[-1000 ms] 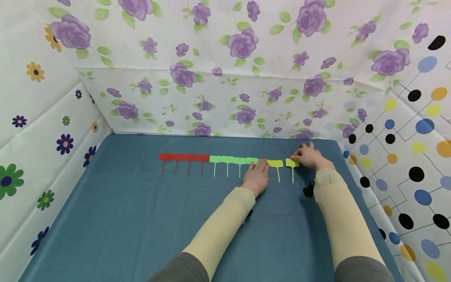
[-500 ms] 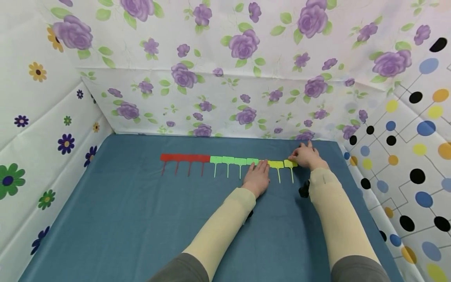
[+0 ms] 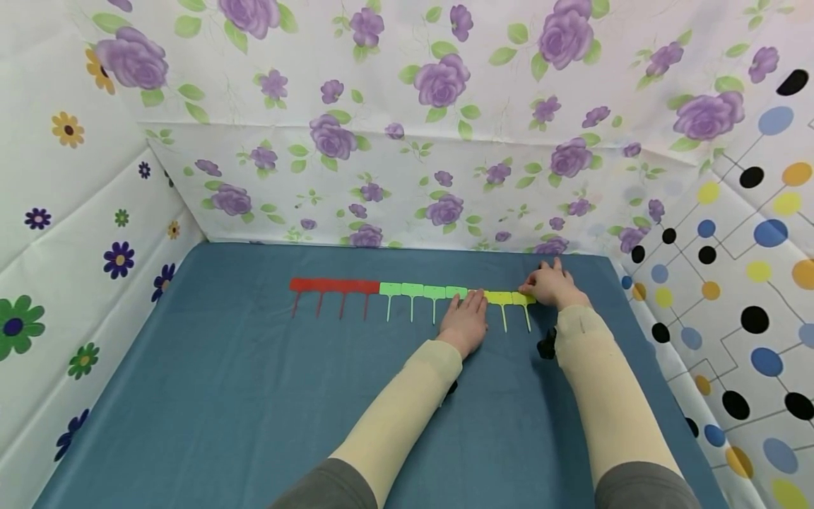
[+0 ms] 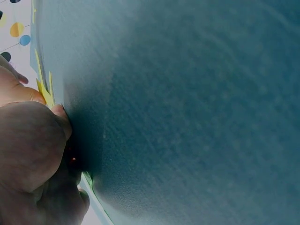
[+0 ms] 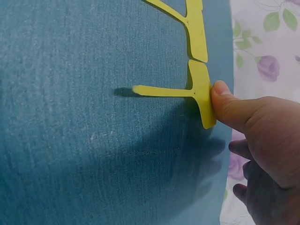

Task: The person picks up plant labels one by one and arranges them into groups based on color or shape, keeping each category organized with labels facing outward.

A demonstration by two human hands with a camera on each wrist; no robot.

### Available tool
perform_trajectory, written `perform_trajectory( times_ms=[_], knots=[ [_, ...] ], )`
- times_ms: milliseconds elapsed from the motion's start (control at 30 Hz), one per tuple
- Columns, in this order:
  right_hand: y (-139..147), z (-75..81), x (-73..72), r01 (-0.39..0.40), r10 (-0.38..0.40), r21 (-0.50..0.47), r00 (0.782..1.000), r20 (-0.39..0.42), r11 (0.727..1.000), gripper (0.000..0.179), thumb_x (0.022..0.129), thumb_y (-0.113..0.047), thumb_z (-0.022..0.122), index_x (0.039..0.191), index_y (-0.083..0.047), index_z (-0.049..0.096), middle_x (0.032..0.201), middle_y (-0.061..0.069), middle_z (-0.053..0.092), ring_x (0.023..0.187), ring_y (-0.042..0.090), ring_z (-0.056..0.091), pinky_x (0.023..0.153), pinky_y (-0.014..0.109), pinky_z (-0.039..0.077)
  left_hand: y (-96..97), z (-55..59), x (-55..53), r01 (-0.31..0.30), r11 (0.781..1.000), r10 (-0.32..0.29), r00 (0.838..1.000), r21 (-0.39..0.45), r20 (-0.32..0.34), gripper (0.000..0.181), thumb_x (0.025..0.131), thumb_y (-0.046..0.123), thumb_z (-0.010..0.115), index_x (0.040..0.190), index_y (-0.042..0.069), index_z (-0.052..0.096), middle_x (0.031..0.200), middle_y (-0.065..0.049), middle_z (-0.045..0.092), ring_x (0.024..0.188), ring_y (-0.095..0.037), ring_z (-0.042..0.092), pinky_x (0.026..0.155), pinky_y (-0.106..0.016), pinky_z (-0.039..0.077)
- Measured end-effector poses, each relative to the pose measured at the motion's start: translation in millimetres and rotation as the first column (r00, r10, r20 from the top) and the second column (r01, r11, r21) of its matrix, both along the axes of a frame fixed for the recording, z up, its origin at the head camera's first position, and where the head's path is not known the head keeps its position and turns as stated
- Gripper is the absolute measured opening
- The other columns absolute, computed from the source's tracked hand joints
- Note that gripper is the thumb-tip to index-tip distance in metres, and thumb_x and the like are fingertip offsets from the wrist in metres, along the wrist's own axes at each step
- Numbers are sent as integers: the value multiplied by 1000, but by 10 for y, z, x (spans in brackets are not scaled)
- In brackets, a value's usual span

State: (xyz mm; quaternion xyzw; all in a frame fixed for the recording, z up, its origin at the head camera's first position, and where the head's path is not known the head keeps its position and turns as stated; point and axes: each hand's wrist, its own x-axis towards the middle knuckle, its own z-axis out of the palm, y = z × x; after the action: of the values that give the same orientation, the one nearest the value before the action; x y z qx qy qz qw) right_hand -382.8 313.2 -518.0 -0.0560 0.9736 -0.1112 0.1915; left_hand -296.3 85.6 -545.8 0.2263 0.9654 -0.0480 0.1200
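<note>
Several T-shaped plant labels form one row on the blue cloth: red labels [image 3: 333, 285] at the left, green labels [image 3: 413, 290] in the middle, yellow ones at the right. My left hand [image 3: 463, 324] rests with extended fingers on the row where green meets yellow, covering part of it. My right hand [image 3: 552, 284] is at the row's right end. In the right wrist view its thumb touches the top edge of the last yellow label [image 5: 201, 89], while several other fingers stand apart from it. That label nearly meets the neighbouring yellow label [image 5: 197, 37], stems toward me.
The blue cloth [image 3: 254, 396] covers the table surface. A purple-flowered sheet [image 3: 394, 177] rises just behind the row. A dotted sheet [image 3: 757, 318] stands close to the right arm, and a flowered sheet [image 3: 83, 283] stands at the left.
My right hand has moved slightly left with the last yellow label, which has slid and turned against the neighbouring yellow label, closing the gap. My left hand has stayed in place.
</note>
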Motion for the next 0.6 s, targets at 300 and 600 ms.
perform_trajectory(
  times_ms=[300,600],
  knots=[
    [-1,-23,-16,-4,4,6,1000,-1,1000,38,113,-33,58,128,-2,75,168,42,13,153,65,-12,123,78,8,-6,-9,1,6,1000,-6,1000,8,-12,61,118,42,35,174,20,21,180,3,10,165,-15,9,134,-39,12],
    [32,-49,-15,14,-15,-28,1000,-16,1000,33,112,-33,60,118,-3,75,168,42,14,153,65,-13,122,79,7,-17,-7,1,11,1000,-10,1000,18,-18,61,118,42,36,174,19,22,180,2,11,165,-15,11,134,-39,13]
  ],
)
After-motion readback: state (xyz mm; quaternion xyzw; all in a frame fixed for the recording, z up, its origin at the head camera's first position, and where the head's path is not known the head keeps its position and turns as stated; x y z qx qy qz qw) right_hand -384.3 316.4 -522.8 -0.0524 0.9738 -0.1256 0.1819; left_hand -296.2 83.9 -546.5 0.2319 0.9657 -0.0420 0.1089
